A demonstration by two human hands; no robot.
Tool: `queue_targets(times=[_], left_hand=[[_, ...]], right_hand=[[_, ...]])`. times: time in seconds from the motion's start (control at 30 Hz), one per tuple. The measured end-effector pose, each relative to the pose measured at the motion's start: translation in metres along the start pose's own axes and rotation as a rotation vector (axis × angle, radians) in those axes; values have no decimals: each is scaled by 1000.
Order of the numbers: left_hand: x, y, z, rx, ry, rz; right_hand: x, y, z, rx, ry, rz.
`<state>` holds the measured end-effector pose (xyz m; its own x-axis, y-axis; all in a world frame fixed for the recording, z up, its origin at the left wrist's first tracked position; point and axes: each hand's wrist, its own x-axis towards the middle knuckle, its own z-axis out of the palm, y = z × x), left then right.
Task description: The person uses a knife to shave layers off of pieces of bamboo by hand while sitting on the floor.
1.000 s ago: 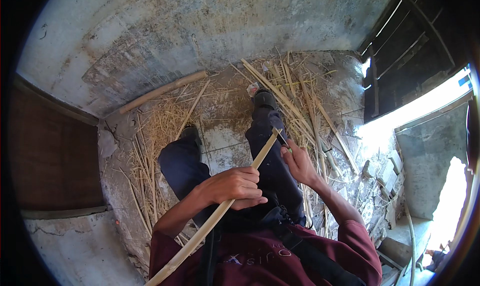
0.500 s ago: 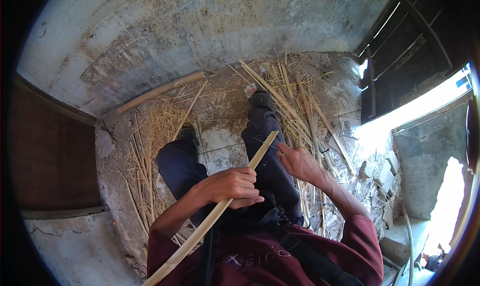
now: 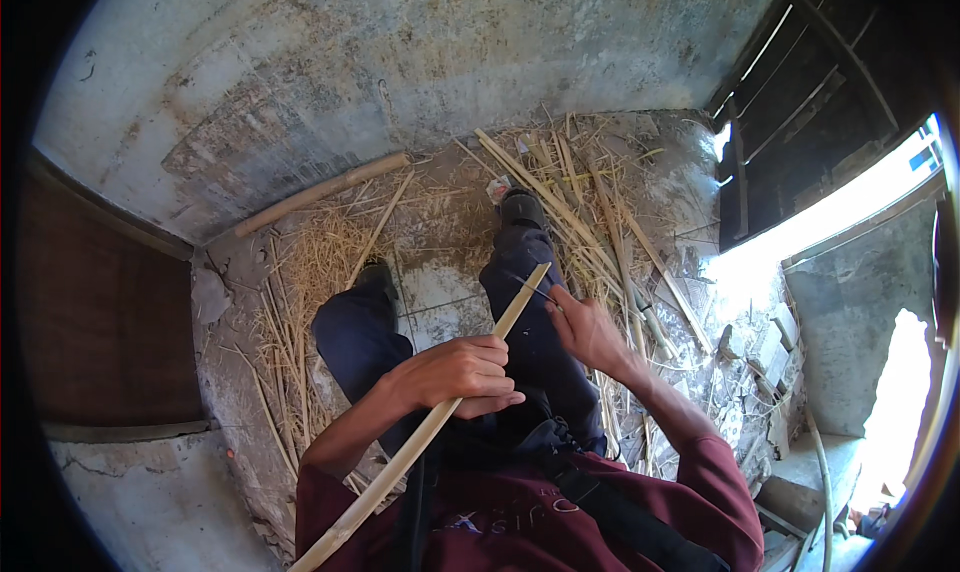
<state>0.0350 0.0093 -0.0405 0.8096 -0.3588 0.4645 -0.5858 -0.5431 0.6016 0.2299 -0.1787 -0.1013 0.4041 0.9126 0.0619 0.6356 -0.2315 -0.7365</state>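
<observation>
A long pale bamboo strip [image 3: 400,462] slants from the lower edge up to a pointed tip over my right thigh. My left hand [image 3: 460,374] is wrapped round it below the tip, knuckles up. My right hand [image 3: 590,334] grips a thin knife [image 3: 532,288], whose handle is hidden inside the closed fingers. The narrow blade crosses the strip close to its tip; whether it cuts into the strip is too small to tell.
Shavings and thin strips [image 3: 320,257] litter the floor on the left. More split bamboo lengths [image 3: 610,232] lie on the right beside my shoe [image 3: 521,208]. A thick round pole [image 3: 320,195] rests along the wall [image 3: 400,62]. Rubble blocks [image 3: 765,357] stand near the bright opening.
My right hand and the knife have shifted slightly left and down. The strip's tip has moved a little to the left; my left hand keeps its grip.
</observation>
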Motion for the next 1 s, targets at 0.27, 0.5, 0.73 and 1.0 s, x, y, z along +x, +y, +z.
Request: queue_targets(times=[0.27, 0.5, 0.73, 1.0], left_hand=[[-5, 3, 3, -5, 36, -17], [-4, 2, 3, -1, 53, -2], [-8, 0, 3, -12, 94, -6], [-24, -8, -1, -177, 410, -160]], right_hand=[[-6, -9, 14, 189, 202, 91], [-3, -6, 1, 74, -1, 18], [2, -2, 5, 325, -31, 22], [8, -14, 12, 266, 319, 183]])
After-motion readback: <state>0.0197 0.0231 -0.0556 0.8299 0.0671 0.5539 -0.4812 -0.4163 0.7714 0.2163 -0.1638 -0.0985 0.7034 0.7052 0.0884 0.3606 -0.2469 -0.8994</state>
